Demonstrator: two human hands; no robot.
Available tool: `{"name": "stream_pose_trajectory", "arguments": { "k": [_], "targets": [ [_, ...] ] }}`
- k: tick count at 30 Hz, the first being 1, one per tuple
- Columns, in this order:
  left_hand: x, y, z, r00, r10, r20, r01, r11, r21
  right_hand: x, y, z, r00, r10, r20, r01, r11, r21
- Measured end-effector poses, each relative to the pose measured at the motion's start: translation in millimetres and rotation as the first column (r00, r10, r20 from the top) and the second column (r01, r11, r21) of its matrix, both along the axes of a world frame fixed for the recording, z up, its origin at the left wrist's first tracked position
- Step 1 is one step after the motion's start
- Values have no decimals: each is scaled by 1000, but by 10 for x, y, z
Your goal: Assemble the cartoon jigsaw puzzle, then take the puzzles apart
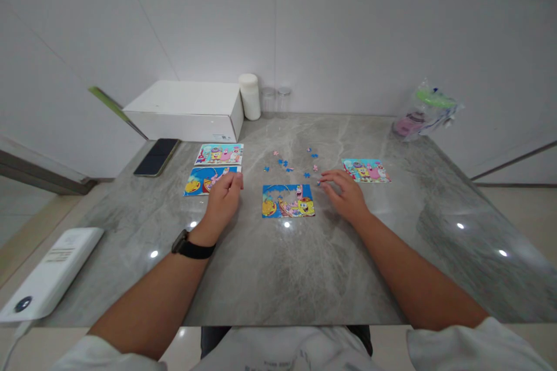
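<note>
A partly assembled jigsaw puzzle (270, 207) with a blue and yellow cartoon picture lies in front of me; a gap shows the table in its upper middle. Loose puzzle pieces (307, 175), several of them blue or pink, are scattered just beyond it. My right hand (347, 194) is right of the puzzle, with thumb and forefinger closed on a small blue puzzle piece (318, 183). My left hand (225, 200) rests with curled fingers over the edge of the lower picture card (198, 181), and nothing shows in it. Above that card lies another picture card (220, 154).
A finished-looking cartoon puzzle (366, 171) lies at the right. Behind stand a white box (187, 110), a white bottle (249, 97), two glasses (284, 102) and a plastic bag (426, 113). A phone (157, 157) and a white device (52, 272) are on the left.
</note>
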State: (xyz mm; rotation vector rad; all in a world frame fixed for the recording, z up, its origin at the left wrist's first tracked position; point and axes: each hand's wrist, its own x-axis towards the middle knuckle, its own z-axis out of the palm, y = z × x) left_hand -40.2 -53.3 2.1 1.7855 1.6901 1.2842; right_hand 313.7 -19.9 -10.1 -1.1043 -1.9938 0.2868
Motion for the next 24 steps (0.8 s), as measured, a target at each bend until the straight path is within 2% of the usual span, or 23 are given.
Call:
{"name": "stream_pose_trajectory", "arguments": {
  "k": [2,5,9,13,16,24],
  "targets": [
    [5,-4,-2,980,56,189,-54,998,-15,27,21,2,997,-62,-54,62,998,-7],
    [49,-5,-23,914,43,404,-34,999,-30,49,37,-15,986,-136,-92,132,990,-40],
    [126,-2,-20,816,55,575,-3,996,-91,39,40,-34,990,-113,-86,110,993,-47],
    [156,-3,0,746,54,664,21,994,-105,9,30,-21,995,-62,-75,59,997,-44],
    [156,-3,-4,711,43,702,39,994,-100,-2,24,-4,995,-70,-71,66,996,-61],
    [153,29,-91,661,59,748,69,988,-139,19,28,-14,992,-101,-79,97,994,-44]
  ]
}}
